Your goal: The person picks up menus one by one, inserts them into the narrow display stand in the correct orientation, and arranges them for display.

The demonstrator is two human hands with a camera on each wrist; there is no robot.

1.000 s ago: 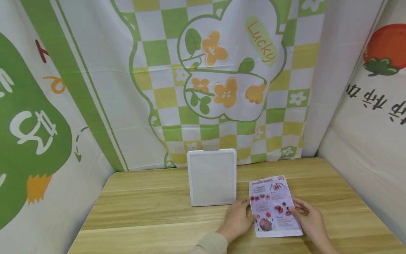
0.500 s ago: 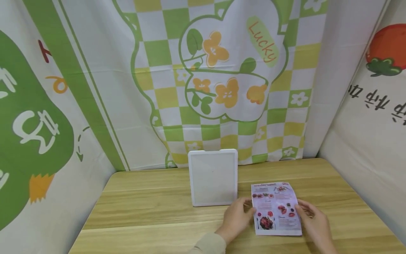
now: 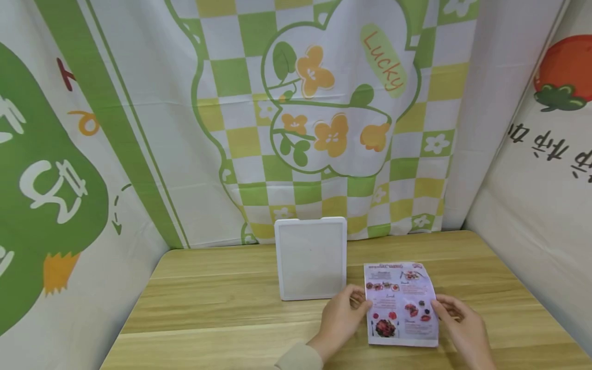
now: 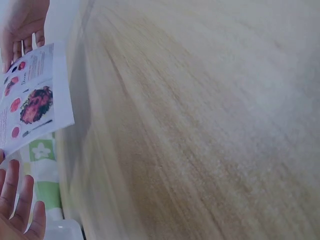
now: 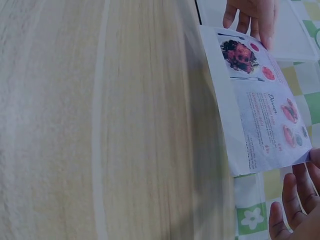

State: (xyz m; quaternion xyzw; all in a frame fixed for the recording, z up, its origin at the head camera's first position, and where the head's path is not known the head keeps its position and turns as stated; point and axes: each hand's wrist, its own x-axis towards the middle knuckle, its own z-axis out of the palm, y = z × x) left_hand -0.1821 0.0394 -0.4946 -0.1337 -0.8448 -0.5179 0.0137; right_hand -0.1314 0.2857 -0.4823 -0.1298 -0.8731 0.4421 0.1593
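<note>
A printed menu sheet (image 3: 401,306) with food pictures is held up between both hands, slightly bowed, above the right part of the table. My left hand (image 3: 341,314) pinches its left edge with the thumb in front and the fingers behind. At the opposite edge my right hand (image 3: 464,325) pinches it the same way. In the right wrist view the sheet (image 5: 265,115) stands off the wood, its white lower border hanging free. Beside the left hand, a white framed board (image 3: 312,259) stands upright, its surface blank.
The wood-grain table (image 3: 208,308) ends at a back edge against a checkered curtain (image 3: 324,195). Printed cloth walls close in the left and right sides.
The menu sheet was tilted and is now straighter, its lower edge more level. It dipped, then rose slightly and shifted a little left. The right hand has moved a bit outward. The board stays put.
</note>
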